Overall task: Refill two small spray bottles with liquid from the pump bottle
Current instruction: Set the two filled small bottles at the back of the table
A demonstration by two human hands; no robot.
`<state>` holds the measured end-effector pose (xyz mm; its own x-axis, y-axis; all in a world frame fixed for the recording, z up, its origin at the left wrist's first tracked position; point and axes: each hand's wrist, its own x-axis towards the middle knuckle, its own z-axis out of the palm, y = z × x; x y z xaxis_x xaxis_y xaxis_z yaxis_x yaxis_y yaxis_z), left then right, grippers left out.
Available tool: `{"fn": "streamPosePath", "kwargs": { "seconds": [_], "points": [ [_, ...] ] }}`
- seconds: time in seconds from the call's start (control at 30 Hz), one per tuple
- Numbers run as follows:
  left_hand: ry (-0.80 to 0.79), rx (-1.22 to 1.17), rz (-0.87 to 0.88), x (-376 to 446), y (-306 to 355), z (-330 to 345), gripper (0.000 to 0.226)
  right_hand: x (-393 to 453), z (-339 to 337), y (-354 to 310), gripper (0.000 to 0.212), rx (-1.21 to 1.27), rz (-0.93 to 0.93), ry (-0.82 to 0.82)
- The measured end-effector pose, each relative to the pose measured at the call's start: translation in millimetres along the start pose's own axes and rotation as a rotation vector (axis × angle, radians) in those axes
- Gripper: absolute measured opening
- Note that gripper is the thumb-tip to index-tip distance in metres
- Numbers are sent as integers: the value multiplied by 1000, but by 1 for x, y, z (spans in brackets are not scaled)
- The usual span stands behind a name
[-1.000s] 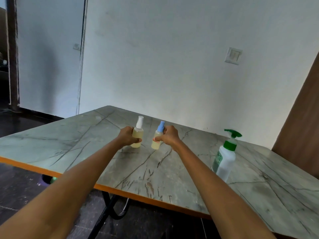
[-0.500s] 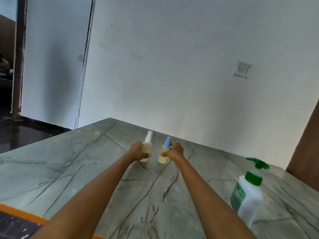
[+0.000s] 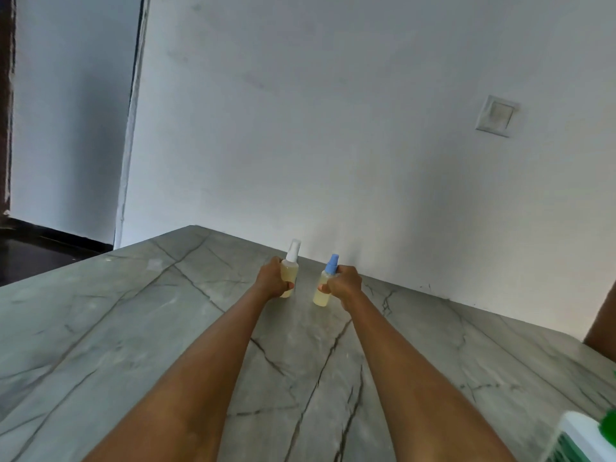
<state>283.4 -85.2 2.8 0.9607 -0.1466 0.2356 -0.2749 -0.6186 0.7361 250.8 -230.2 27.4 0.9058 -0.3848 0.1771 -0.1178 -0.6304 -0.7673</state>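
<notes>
**Both spray bottles gripped, refill not begun**

Left hand (image 3: pixel 273 281) curled round white-capped yellowish spray bottle (image 3: pixel 289 273); right hand (image 3: pixel 345 284) round blue-capped one (image 3: pixel 325 285), on grey marble worktop (image 3: pixel 133 311). Next, probably: unscrewing caps, reaching white green-topped pump bottle (image 3: pixel 581 440).

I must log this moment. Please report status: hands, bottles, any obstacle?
Left hand grips white-capped spray bottle. Right hand grips blue-capped spray bottle. Pump bottle untouched, near right. No obstacle seen.
</notes>
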Motion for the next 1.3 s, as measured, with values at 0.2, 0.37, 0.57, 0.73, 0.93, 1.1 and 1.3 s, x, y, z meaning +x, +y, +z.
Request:
{"fn": "streamPosePath", "kwargs": {
  "seconds": [0.2,0.37,0.57,0.73,0.93,1.1,1.3],
  "points": [
    [-18,52,22,43,-3,7,60,39,8,4,40,9,-19,36],
    [4,60,7,68,-7,18,59,60,11,7,46,-3,-30,26],
    [17,45,13,75,-9,23,56,70,12,10,48,62,-30,-5],
    [24,43,7,71,-6,23,56,65,11,15,51,131,-38,-4],
    [31,27,1,71,-5,24,56,64,15,16,55,144,-35,21],
    [26,18,-12,65,-4,23,78,59,14,15,77,122,-20,7],
    [55,89,-15,36,-1,-8,83,29,-8,-2,85,164,3,20]
  ]
}}
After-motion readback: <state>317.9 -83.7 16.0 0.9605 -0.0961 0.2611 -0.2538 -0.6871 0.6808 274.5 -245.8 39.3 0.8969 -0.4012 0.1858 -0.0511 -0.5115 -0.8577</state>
